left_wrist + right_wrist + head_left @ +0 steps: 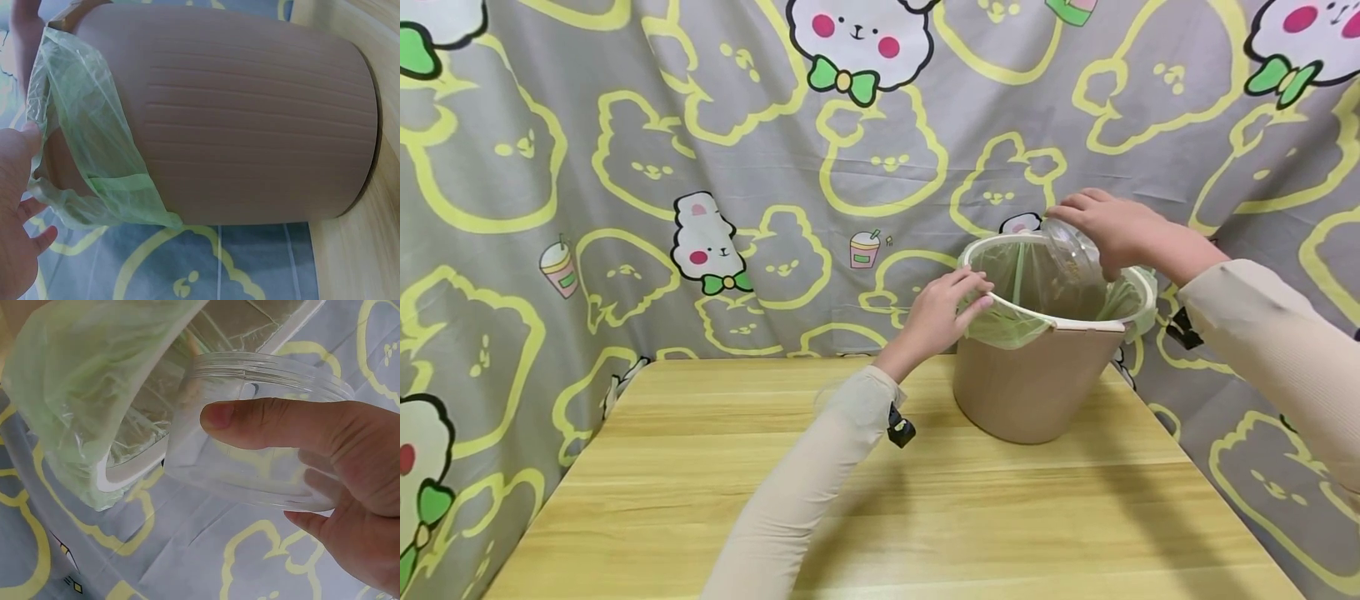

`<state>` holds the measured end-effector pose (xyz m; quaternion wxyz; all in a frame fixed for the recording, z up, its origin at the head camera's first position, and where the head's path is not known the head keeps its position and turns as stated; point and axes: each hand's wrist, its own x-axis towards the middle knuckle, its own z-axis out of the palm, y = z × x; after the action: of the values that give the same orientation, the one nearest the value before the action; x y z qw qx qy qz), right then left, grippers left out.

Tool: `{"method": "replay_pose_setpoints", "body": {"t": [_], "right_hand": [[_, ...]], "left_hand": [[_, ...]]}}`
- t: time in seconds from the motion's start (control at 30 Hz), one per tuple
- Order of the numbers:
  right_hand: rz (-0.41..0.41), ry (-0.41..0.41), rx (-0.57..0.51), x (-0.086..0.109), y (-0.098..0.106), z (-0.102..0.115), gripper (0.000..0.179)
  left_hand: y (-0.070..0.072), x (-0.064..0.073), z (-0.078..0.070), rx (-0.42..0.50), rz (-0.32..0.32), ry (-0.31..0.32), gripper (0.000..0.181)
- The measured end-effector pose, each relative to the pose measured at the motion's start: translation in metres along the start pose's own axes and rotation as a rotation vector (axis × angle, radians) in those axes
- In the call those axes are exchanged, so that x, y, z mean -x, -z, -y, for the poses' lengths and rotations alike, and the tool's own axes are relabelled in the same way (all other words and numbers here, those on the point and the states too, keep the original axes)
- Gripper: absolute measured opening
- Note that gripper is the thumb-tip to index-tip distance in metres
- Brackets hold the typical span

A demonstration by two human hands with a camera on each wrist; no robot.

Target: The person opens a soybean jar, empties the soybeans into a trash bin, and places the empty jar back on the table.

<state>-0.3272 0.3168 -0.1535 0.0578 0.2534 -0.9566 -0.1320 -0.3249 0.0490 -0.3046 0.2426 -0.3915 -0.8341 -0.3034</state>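
Observation:
A brown trash can (pixel 1028 387) stands on the table, its white rim (pixel 1138 300) tilted and lined with a thin light-green bag (pixel 106 131). My left hand (pixel 942 310) holds the rim's left side, thumb against the bag outside and fingers over the edge; its outer fingers spread free in the left wrist view. My right hand (pixel 1112 229) grips a clear plastic jar (pixel 244 462) above the right part of the can's opening. The thumb lies along the jar's near wall, with other fingers visible through the plastic on its far side.
The light wooden table (pixel 715 492) extends left and in front of the can. A grey curtain (pixel 760 167) with yellow outlines and white cartoon animals hangs behind and at both sides. The can stands close to the table's right edge.

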Motion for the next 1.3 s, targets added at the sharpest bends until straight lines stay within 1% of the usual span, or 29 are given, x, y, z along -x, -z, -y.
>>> {"method": "replay_pose_setpoints", "body": {"t": [0.2,0.37,0.5,0.63,0.87,0.93,1.03,1.13,1.23,1.3], "right_hand": [[-0.007,0.005,0.032,-0.0006,0.002,0.0008,0.121],[-0.013,0.023,0.083,-0.0037,-0.0004,0.003,0.118],[-0.016,0.034,0.1,-0.0052,-0.0042,0.0054,0.114],[-0.02,0.029,0.086,-0.0045,-0.0059,0.006,0.115],[-0.008,0.017,0.066,-0.0031,-0.0031,0.0037,0.12],[-0.025,0.017,0.054,-0.0023,-0.0018,0.0029,0.122],[-0.066,0.017,0.006,-0.0013,-0.0006,0.0029,0.125],[-0.061,0.029,-0.01,0.0,-0.0023,0.0036,0.124],[-0.044,0.048,0.004,0.0004,-0.0062,0.0042,0.12],[-0.056,0.046,0.001,0.0,-0.0059,0.0041,0.121]], "left_hand": [[0.0006,-0.001,0.0001,-0.009,-0.005,-0.014,0.028],[0.0015,0.0,0.0007,-0.001,-0.008,0.004,0.027],[0.0009,0.0015,0.0012,-0.005,-0.011,0.013,0.027],[-0.0002,0.0021,0.0012,-0.012,-0.016,0.007,0.027],[-0.0003,0.0012,0.0012,-0.009,-0.027,-0.001,0.028],[-0.0003,0.0013,0.0012,-0.005,-0.023,-0.001,0.028],[-0.0004,0.0019,0.001,-0.008,-0.017,0.001,0.028],[-0.0011,0.0018,0.001,-0.005,-0.023,-0.006,0.028],[-0.0015,0.0012,0.0011,0.001,-0.027,-0.013,0.029],[-0.0012,0.0008,0.0008,0.005,-0.026,-0.016,0.029]]}}
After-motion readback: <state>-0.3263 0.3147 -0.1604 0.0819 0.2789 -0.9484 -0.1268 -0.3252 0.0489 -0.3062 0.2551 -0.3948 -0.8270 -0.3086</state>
